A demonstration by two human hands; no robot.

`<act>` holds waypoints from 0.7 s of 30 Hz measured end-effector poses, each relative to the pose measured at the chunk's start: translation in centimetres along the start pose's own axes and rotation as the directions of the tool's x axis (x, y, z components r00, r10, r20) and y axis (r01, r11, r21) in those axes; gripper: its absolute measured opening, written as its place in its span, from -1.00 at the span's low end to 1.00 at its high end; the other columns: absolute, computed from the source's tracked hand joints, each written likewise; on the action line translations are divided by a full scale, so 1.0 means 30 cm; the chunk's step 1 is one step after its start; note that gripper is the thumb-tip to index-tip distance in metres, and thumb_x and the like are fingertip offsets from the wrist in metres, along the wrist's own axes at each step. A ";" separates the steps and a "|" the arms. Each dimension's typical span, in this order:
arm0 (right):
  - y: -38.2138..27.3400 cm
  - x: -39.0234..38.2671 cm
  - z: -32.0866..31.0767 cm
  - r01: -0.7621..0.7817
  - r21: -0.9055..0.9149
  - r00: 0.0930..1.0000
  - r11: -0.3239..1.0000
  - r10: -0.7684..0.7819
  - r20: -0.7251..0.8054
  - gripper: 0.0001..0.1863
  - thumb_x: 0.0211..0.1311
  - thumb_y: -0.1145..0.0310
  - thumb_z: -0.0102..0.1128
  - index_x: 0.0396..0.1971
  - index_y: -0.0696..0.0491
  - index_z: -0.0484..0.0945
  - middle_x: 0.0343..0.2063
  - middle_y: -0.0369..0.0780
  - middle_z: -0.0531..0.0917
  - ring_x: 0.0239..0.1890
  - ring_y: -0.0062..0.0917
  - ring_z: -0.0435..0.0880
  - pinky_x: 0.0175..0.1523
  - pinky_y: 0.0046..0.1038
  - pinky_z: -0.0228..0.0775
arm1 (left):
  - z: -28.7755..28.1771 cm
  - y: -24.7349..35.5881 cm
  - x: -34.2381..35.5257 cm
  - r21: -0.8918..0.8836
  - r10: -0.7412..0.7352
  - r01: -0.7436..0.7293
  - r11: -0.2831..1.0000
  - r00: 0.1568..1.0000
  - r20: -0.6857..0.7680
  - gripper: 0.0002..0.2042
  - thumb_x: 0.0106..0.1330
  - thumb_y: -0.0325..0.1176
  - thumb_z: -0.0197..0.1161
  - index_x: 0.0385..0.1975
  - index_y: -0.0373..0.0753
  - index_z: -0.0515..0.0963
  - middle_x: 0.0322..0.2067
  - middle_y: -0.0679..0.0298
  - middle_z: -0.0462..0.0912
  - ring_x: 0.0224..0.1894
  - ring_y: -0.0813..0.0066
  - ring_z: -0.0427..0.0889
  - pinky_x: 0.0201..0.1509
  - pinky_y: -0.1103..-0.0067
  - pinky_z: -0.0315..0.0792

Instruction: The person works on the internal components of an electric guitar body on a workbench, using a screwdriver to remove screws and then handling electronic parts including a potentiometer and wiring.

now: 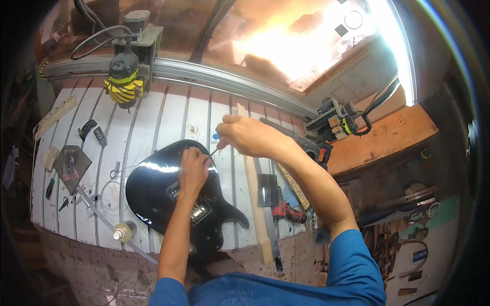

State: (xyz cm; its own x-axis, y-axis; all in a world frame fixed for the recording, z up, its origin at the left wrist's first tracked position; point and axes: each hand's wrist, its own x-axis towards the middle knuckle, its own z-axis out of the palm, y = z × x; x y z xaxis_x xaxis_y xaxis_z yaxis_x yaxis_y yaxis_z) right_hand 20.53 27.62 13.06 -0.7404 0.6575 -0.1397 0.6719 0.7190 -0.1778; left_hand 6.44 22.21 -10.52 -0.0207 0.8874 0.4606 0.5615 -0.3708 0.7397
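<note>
A glossy black electric guitar (153,196) lies on the slatted white table in front of me, its pickups (201,212) showing near my left forearm. My left hand (193,167) rests on the far right part of the body, fingers bent and drawn together. Whatever they pinch is hidden. Just beyond the guitar's edge, my right hand (240,134) is raised and closed around a thin screwdriver (215,152). Its handle is mostly covered by my fingers, and its shaft slants down toward my left fingertips. Whether the tip touches a screw cannot be made out.
A red cordless drill (288,211) and a long pale wooden piece (253,199) lie right of the guitar. On the left are a small bottle (122,232), a dark plate with a plastic bag (72,166) and a green screwdriver (49,188). A yellow-black router (123,84) hangs from the far rail (224,80).
</note>
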 end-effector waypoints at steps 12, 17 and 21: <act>-0.027 0.010 -0.018 -0.065 -0.016 0.995 0.998 0.066 0.073 -0.87 0.41 0.44 0.19 -0.24 0.16 0.67 -0.17 -0.11 0.73 -0.04 -0.13 0.72 0.10 -0.14 0.56 | -0.005 -0.018 -0.007 -0.102 0.034 -0.039 0.994 0.998 -0.049 -0.68 -0.01 -0.68 0.19 -0.25 -0.33 0.73 -0.18 0.10 0.65 -0.02 0.01 0.60 0.11 0.26 0.54; -0.046 0.008 -0.016 -0.043 0.132 0.999 0.990 0.039 0.035 -0.90 0.30 0.55 0.30 -0.22 0.18 0.70 -0.07 -0.08 0.63 -0.01 -0.13 0.73 0.14 -0.13 0.51 | -0.009 -0.043 -0.011 -0.088 0.011 -0.015 0.996 0.999 -0.039 -0.76 0.08 -0.68 0.19 -0.29 -0.33 0.73 -0.18 0.16 0.65 -0.02 0.08 0.59 0.16 0.32 0.55; -0.040 0.034 0.005 -0.159 0.007 0.985 0.987 0.158 0.067 -0.80 0.24 0.62 0.33 -0.14 0.20 0.61 -0.13 -0.04 0.62 -0.10 -0.09 0.79 0.00 -0.08 0.58 | -0.011 -0.048 -0.009 -0.087 -0.012 0.010 0.996 1.000 -0.026 -0.78 0.14 -0.68 0.20 -0.31 -0.32 0.74 -0.19 0.17 0.64 -0.04 0.08 0.60 0.13 0.30 0.56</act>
State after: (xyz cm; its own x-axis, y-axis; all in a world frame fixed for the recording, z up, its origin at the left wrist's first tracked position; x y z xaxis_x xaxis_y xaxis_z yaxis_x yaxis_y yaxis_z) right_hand 18.97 27.38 13.00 -0.6241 0.7464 -0.2310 0.7811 0.6035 -0.1604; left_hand 5.36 22.43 -11.54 -0.0493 0.8845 0.4640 0.4872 -0.3842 0.7842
